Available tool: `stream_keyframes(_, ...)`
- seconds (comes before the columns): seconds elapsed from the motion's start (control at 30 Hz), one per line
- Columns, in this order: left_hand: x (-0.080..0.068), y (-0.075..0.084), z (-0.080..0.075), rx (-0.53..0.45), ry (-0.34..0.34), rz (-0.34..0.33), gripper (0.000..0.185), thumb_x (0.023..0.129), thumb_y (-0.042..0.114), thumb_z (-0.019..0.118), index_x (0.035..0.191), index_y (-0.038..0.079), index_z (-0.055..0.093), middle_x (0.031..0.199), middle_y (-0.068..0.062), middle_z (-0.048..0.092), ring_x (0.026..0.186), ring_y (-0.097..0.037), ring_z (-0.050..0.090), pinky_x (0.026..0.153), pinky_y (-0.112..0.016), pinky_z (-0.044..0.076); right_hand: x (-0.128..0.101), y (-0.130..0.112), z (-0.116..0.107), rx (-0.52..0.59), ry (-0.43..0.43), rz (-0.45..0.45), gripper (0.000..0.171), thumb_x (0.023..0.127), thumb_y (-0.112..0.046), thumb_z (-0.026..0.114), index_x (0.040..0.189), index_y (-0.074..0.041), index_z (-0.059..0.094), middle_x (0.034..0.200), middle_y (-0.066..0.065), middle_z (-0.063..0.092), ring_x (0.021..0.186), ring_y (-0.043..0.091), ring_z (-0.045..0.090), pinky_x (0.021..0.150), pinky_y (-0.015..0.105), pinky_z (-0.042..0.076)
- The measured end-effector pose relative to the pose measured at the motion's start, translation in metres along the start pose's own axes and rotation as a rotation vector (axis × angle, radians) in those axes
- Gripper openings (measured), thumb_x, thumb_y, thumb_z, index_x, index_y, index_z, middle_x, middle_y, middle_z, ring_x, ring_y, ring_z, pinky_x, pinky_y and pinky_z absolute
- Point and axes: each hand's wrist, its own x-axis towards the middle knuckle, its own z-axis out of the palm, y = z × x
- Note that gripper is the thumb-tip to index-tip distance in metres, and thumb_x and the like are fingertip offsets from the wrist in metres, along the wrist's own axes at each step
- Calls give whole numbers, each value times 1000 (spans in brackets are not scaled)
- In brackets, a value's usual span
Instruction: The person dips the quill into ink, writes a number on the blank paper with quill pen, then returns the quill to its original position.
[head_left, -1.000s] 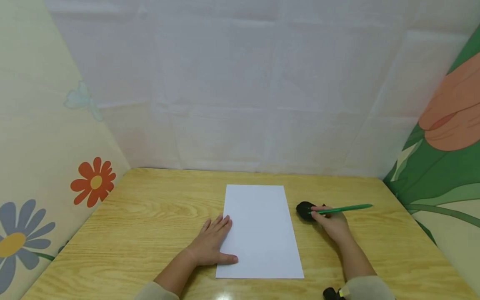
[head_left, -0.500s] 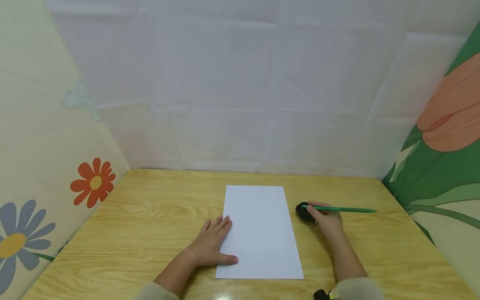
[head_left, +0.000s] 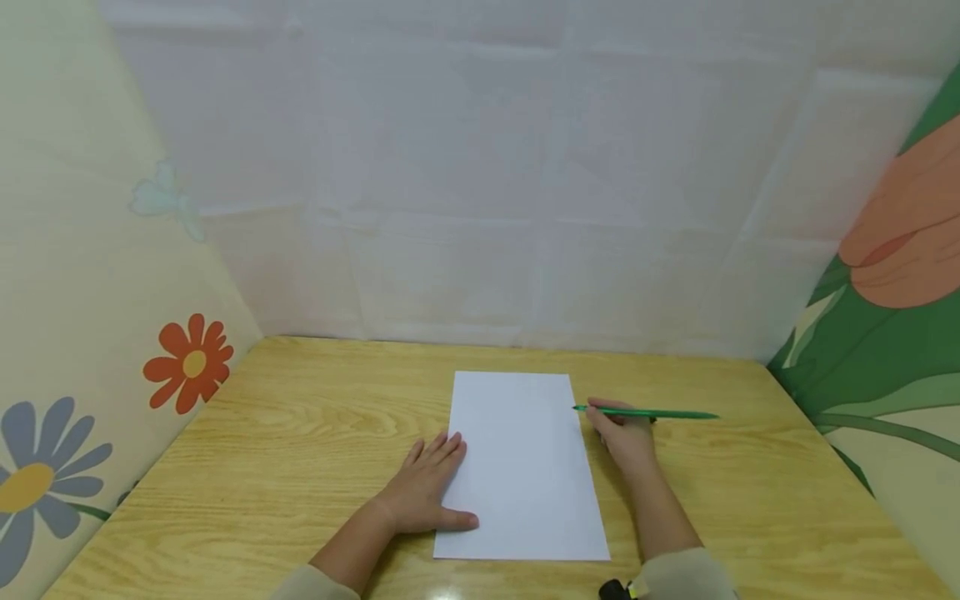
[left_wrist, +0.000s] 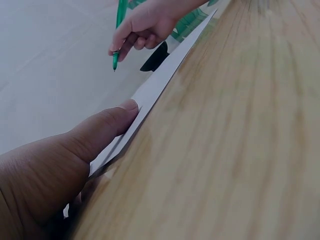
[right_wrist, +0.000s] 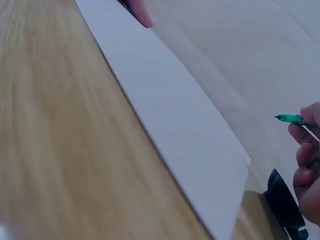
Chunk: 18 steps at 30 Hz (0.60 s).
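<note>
Pen [head_left: 647, 413] pinched in my right hand [head_left: 626, 439] points left at the paper [head_left: 521, 467], which my flat left hand [head_left: 423, 492] steadies.

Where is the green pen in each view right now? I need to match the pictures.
Head: green pen right of centre, gripped by the right hand, tip at the paper's right edge.
Left wrist: top left, pointing down.
Right wrist: only its tip shows, right edge.
Shared landmark: the white paper.
</note>
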Motion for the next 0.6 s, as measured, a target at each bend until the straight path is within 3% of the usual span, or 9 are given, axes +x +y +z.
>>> stream_keyframes(0.17, -1, 3, -3, -4, 2, 7, 108, 77, 64, 69, 151, -5, 29, 161, -20, 24, 151, -39, 15, 119, -63, 8, 0, -2, 11, 4, 6, -15, 34, 87, -15, 73, 116, 4, 69, 68, -15, 63, 55, 2, 48, 54, 17, 42)
stream_keyframes(0.4, -1, 3, -3, -8, -6, -7, 108, 78, 66, 68, 152, -3, 28, 162, -17, 23, 152, -37, 14, 120, -61, 6, -1, -5, 22, -39, -7, 23, 32, 86, -23, 74, 114, -6, 73, 89, -6, 67, 71, 6, 49, 60, 17, 44)
stream_keyframes(0.6, -1, 3, -2, -13, -5, -2, 109, 77, 65, 69, 151, -3, 28, 161, -18, 24, 151, -38, 15, 120, -61, 6, 2, -4, 34, -35, -8, 46, 30, 85, -23, 74, 112, -10, 74, 81, -4, 63, 63, 9, 48, 55, 19, 42)
